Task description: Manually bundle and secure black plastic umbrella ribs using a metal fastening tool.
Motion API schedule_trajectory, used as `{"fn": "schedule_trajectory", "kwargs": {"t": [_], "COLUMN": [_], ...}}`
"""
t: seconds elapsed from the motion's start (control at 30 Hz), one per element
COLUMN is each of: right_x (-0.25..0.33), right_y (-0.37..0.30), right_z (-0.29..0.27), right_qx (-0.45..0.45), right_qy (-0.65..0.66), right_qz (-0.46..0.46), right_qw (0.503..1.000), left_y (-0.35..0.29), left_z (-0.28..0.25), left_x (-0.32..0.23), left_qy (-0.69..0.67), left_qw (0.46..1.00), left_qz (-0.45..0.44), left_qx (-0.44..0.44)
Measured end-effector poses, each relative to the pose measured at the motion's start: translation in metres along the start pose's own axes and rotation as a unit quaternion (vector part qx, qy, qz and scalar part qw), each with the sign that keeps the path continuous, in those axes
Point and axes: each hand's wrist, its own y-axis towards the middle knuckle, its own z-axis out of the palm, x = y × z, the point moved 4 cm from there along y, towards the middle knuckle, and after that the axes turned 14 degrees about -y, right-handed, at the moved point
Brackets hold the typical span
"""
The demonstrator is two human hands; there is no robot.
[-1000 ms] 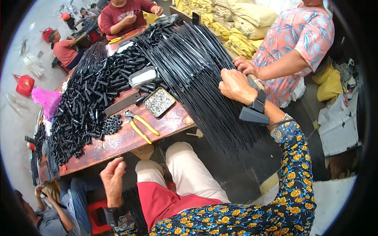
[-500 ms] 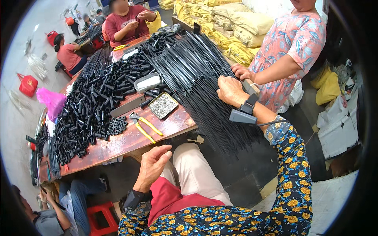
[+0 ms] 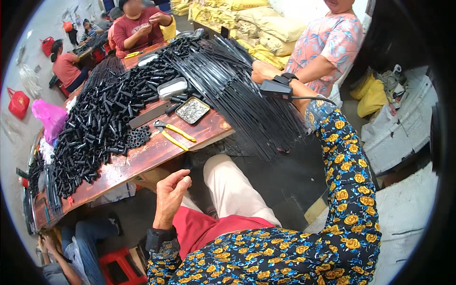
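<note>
At the right of the table, my right hand [image 3: 266, 72] is closed by the ends of the long black rods [image 3: 228, 85], with a few dark rods running left from its fingers. The exact grip is partly hidden by the back of the hand. My left hand [image 3: 170, 195] hovers over my lap, fingers loosely bent, thumb a little apart from the forefinger, holding nothing visible. Nearest to it on the table lie yellow-handled pliers [image 3: 175, 135]. Beyond them are a shallow tin of small metal pieces [image 3: 208, 112] and black rings [image 3: 138, 138].
A large heap of short black tubes [image 3: 102, 123] covers the table [image 3: 142, 166]. A white box [image 3: 172, 87] and flat metal bar [image 3: 151, 114] lie beside it. A person in a patterned pink top [image 3: 323, 45] stands at right; another [image 3: 137, 28] sits across.
My right hand has moved up and left at the rods' edge. My left hand stays over my lap. The view has shifted, and the standing person's hand is now hidden behind mine.
</note>
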Motion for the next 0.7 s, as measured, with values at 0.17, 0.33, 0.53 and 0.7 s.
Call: {"fn": "schedule_trajectory", "kwargs": {"t": [0.17, 0.33, 0.53, 0.7], "right_x": [0.017, 0.023, 0.020, 0.019], "right_y": [0.005, -0.008, -0.015, -0.011], "right_z": [-0.020, -0.029, -0.037, -0.035], "right_qx": [-0.038, -0.020, -0.138, -0.071], "right_qy": [-0.031, -0.048, -0.197, -0.012], "right_qz": [0.077, 0.116, 0.140, 0.146], "right_qw": [0.996, 0.992, 0.961, 0.987], "left_y": [-0.001, -0.001, 0.017, 0.045], "left_z": [0.000, 0.012, 0.044, 0.054], "left_x": [-0.005, -0.015, -0.037, -0.035], "left_qy": [-0.023, -0.030, -0.007, -0.019], "left_qw": [1.000, 0.999, 0.998, 0.997], "left_qz": [0.019, 0.022, 0.004, -0.005], "left_qx": [-0.003, 0.022, 0.061, 0.073]}}
